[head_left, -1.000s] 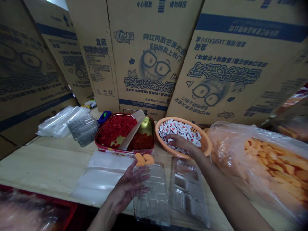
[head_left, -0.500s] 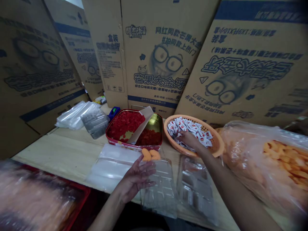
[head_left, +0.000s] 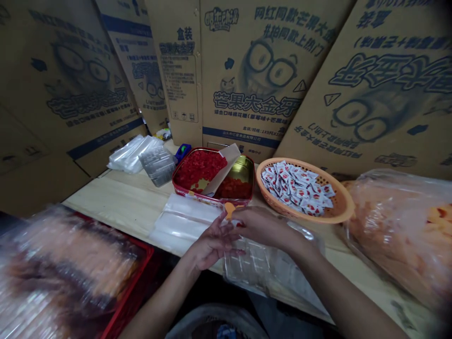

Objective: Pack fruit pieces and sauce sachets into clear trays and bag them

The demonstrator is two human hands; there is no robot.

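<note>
A left hand (head_left: 212, 246) and a right hand (head_left: 263, 227) are held together above a clear blister tray (head_left: 243, 266), their fingers close to touching. The left is open, palm upward; the right is curled downward. A small orange piece (head_left: 230, 210) is seen just beyond the fingers, partly hidden, and whether it is pinched by the right hand cannot be told. The piece is judged light, soft and possibly tacky, so a gentle pinch at its edge is indicated. The tray is judged light, thin and easily flexed, and is best taken by its rim.

To the left, a red crate (head_left: 132, 278) is noted below the level of the wooden table (head_left: 116, 200). Flat plastic sheets (head_left: 185, 223) lie beside the tray. Further on are a red tin (head_left: 180, 181) of diced red pieces (head_left: 199, 169), an orange basket (head_left: 341, 207) of white sachets (head_left: 296, 186), and a bulging bag of orange pieces (head_left: 388, 235). Printed cartons (head_left: 243, 61) stand behind. No obstruction is observed between the hands and the tray.
</note>
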